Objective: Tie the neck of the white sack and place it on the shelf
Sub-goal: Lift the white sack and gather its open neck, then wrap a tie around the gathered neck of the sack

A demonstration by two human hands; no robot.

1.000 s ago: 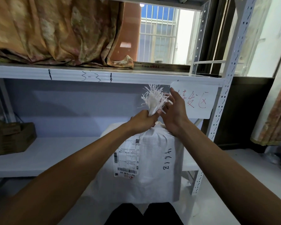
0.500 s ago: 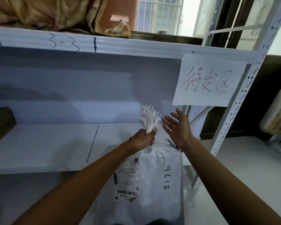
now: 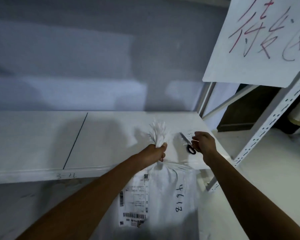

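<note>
The white sack hangs in front of the shelf edge, with a shipping label and the handwritten number 4613 on its face. My left hand is clenched around its gathered neck, and the frayed top sticks up above my fist. The white shelf lies just behind the sack. My right hand hovers over the shelf's right end with its fingers curled, right beside black-handled scissors. Whether those fingers pinch anything is unclear.
A paper sign with red handwriting hangs at the upper right. The perforated white upright of the rack stands to the right of my right hand. A small printed slip lies by the scissors. A black line crosses the shelf.
My view has dropped and moved closer to the shelf. My right hand has left the sack neck and gone right, down to the scissors. My left hand keeps its grip.
</note>
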